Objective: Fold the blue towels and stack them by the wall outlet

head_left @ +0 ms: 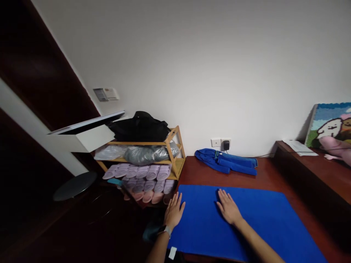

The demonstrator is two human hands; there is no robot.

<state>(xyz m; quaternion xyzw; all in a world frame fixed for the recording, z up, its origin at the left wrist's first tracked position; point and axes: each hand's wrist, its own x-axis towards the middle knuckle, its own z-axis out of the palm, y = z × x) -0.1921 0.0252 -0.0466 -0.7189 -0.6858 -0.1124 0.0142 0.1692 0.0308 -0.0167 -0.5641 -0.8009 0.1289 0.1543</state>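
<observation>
A flat blue cloth or mat (pixel 203 226) covers the near part of the reddish-brown desk. At its left edge rests my left hand (pixel 174 211), fingers stretched out and wearing a watch at the wrist. My right hand (pixel 229 208) lies palm down on the mat near its far edge, fingers extended, holding nothing. Behind the mat, a folded blue garment (pixel 227 162) sits against the wall. A small white tag (pixel 172 252) shows at the mat's near left corner.
Left of the desk stands a wooden rack (pixel 178 166) with rows of slippers (pixel 148 171), a black bag (pixel 141 128) and a white box (pixel 90 138). A raised ledge (pixel 287 153) holds a pink plush toy (pixel 334 146) and a picture (pixel 329 122). A plug (pixel 226 145) sits in the wall.
</observation>
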